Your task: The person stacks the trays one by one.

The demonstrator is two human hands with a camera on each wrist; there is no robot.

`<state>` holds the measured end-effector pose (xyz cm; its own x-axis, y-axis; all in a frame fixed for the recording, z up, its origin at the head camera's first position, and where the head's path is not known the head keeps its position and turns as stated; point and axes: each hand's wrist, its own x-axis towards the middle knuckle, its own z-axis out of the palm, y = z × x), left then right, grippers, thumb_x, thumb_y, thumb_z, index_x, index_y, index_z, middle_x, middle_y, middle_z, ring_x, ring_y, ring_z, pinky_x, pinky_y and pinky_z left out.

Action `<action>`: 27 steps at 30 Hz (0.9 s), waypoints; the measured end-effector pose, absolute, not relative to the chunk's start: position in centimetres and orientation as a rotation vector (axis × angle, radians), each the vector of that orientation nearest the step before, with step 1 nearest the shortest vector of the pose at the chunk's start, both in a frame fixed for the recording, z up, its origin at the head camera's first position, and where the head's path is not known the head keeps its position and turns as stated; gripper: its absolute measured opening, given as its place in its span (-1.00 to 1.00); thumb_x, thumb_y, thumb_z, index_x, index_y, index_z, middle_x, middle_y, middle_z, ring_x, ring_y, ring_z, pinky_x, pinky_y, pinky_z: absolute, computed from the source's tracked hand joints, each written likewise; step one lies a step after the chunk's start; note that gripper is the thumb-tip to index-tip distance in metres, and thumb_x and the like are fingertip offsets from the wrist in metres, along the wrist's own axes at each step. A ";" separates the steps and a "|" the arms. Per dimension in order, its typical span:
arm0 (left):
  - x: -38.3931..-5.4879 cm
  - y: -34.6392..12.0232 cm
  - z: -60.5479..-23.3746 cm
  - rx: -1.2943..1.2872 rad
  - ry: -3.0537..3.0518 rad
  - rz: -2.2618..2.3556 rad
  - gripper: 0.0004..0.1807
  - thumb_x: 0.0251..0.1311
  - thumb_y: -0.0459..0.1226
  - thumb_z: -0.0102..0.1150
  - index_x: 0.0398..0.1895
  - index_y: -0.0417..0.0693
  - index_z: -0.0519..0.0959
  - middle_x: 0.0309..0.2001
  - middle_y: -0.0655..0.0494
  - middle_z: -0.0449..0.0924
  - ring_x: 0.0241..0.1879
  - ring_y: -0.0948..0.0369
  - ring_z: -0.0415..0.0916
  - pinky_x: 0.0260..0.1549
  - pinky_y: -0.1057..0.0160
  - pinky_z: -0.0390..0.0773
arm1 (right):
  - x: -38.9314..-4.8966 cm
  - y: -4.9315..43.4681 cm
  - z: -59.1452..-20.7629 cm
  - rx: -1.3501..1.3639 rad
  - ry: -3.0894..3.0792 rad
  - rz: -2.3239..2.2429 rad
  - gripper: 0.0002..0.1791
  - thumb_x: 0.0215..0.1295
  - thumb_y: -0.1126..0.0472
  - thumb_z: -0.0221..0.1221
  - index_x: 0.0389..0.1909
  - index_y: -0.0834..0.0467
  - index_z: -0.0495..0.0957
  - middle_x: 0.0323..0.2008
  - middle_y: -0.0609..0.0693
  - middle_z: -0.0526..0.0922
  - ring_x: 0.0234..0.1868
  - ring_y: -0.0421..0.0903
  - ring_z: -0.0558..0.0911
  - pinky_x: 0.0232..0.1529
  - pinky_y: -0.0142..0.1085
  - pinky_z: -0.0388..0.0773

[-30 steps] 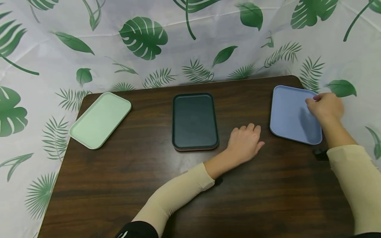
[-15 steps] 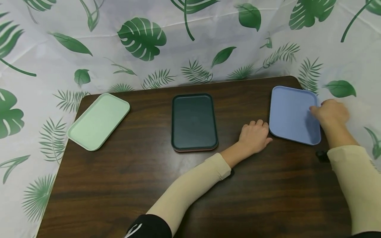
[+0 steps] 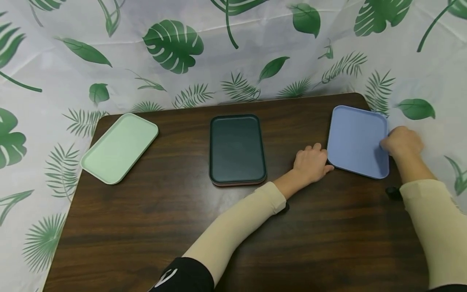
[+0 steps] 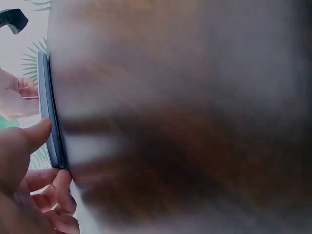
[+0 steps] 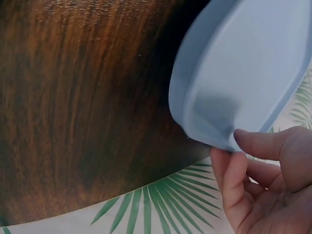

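Observation:
On the right of the table lies a light blue rectangular tray (image 3: 357,140) with a low rim. My right hand (image 3: 403,142) pinches its right edge, thumb on top and fingers beneath, as the right wrist view shows of the tray (image 5: 243,73) and hand (image 5: 268,180). At the tray's lower left corner is my left hand (image 3: 311,162). In the left wrist view the tray (image 4: 48,97) appears edge-on, with my left hand (image 4: 29,170) holding its corner between thumb and curled fingers. Left of that hand, a dark green tray (image 3: 237,148) sits on top of a reddish one (image 3: 238,184).
A pale green tray (image 3: 120,148) lies slanted at the table's far left corner. The dark wooden table (image 3: 146,227) meets a white leaf-print cloth (image 3: 255,40) along its back edge. A small black object (image 3: 393,192) shows beside the right sleeve.
My left hand has moved right and reached the blue tray. My right hand has shifted downward along the tray's right edge. The blue tray has slid slightly left.

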<state>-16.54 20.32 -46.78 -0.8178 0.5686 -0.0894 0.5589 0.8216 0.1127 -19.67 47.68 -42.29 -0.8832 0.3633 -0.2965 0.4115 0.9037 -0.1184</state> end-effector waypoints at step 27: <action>-17.0 19.7 -46.9 0.852 2.915 0.296 -0.62 0.24 0.24 0.10 -0.20 0.24 0.64 -0.28 0.30 0.43 -0.36 0.30 0.43 -0.49 0.32 0.46 | -18.7 47.6 -41.4 0.466 2.818 -0.469 -0.48 0.13 0.20 0.10 0.01 0.52 0.42 -0.68 0.07 0.64 -0.59 0.03 0.65 -0.55 -0.19 0.40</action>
